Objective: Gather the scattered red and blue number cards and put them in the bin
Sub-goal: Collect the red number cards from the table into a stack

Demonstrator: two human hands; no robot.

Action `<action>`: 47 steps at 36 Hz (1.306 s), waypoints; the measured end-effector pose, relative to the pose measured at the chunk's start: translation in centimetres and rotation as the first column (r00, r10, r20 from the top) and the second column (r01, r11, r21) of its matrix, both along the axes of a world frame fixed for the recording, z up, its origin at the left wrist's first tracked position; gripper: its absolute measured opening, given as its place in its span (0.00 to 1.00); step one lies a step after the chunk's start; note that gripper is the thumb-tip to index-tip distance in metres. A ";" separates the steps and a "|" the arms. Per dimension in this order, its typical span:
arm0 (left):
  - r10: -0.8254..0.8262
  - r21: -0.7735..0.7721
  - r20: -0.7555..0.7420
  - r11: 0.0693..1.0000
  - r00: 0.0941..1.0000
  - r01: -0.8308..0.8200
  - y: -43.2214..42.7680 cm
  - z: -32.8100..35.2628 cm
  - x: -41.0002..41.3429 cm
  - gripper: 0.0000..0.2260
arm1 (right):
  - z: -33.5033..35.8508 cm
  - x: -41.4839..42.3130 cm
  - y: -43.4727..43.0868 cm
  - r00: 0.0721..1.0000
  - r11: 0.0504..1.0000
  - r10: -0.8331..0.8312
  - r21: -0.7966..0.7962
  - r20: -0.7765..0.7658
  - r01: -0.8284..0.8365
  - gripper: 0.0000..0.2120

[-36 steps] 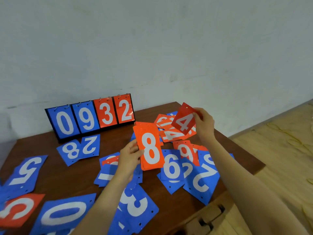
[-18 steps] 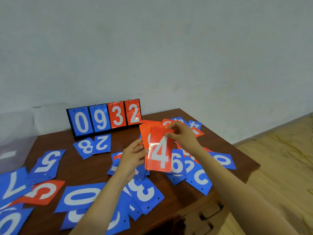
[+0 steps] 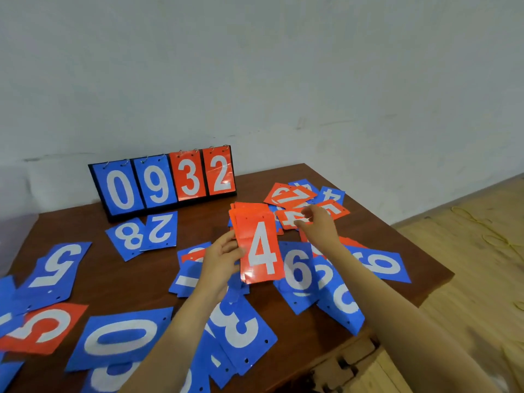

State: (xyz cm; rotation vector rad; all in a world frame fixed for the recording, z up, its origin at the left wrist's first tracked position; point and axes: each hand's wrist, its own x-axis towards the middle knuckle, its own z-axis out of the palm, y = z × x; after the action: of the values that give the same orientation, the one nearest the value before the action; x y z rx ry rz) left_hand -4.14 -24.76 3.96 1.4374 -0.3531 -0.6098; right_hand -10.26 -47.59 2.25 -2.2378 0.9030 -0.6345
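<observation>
My left hand grips an upright stack of red cards with a white 4 on its front, above the table's middle. Just to the right, my right hand reaches onto a pile of red cards and pinches the edge of a red card lying there. More red and blue cards lie behind it. Blue cards showing 6, 3, 0, 5, and 8 and 2 are scattered over the brown table. A red 5 lies at the front left.
A black flip scoreboard reading 0 9 3 2 stands at the table's back by the white wall. A pale translucent container edge shows at the far left. The table's right edge drops to a wooden floor.
My right hand laid the red 4 on the front of the stack, let go and moved right to the red pile. The view shifted so the table sits further right.
</observation>
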 end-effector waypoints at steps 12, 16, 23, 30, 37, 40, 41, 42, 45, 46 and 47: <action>0.052 0.097 -0.011 0.994 0.999 -0.051 -4.6 -1.6 3.4 0.20 | -1.3 4.1 -6.9 0.835 0.963 -0.211 0.035 -0.508 0.265 0.54; 0.050 0.103 -0.011 0.993 0.999 -0.049 -4.7 -1.8 3.7 0.20 | -0.9 5.0 -7.4 0.780 0.949 -0.258 0.003 -0.571 0.316 0.57; 0.058 0.120 -0.037 0.991 0.998 -0.053 -4.4 -2.0 4.1 0.22 | -1.1 5.6 -7.9 0.816 0.931 -0.315 0.008 -0.485 0.365 0.46; 0.066 0.128 -0.014 0.990 0.998 -0.064 -3.6 -1.5 4.0 0.23 | 0.8 3.5 -6.1 0.956 0.974 -0.222 0.008 0.191 0.224 0.19; 0.075 0.115 0.002 0.991 0.997 -0.075 -2.6 0.0 2.7 0.22 | 5.9 -0.4 -2.5 0.811 0.989 -0.136 0.125 0.570 0.078 0.12; 0.080 0.103 0.028 0.991 0.996 -0.082 -1.9 0.6 1.9 0.21 | 6.8 -1.8 -1.4 0.856 0.990 -0.036 0.137 0.516 -0.040 0.08; 0.076 0.095 0.034 0.992 0.997 -0.079 -1.7 0.8 1.6 0.21 | 6.8 -2.1 -0.8 0.874 0.984 0.000 0.157 0.487 -0.087 0.07; 0.068 0.084 0.037 0.994 0.997 -0.071 -1.5 0.9 1.4 0.21 | 6.7 -2.4 -0.2 0.891 0.976 0.035 0.175 0.454 -0.128 0.07; 0.031 0.036 0.032 0.999 0.999 -0.033 -1.0 1.3 0.4 0.19 | 6.2 -2.9 1.9 0.914 0.957 0.130 0.192 0.383 -0.216 0.05; 0.013 0.017 0.026 1.000 1.000 -0.014 -0.9 1.4 0.1 0.18 | 5.9 -2.9 2.5 0.919 0.955 0.145 0.191 0.366 -0.227 0.06; -0.005 0.001 0.021 1.000 1.000 0.005 -0.9 1.5 -0.1 0.17 | 5.6 -2.9 3.0 0.924 0.951 0.152 0.201 0.352 -0.233 0.06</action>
State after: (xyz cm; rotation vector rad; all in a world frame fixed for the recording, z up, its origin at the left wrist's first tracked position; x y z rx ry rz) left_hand -4.29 -25.63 5.50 1.4449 -0.3730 -0.5994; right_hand -13.17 -44.58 7.84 -1.8984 0.5471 -0.7403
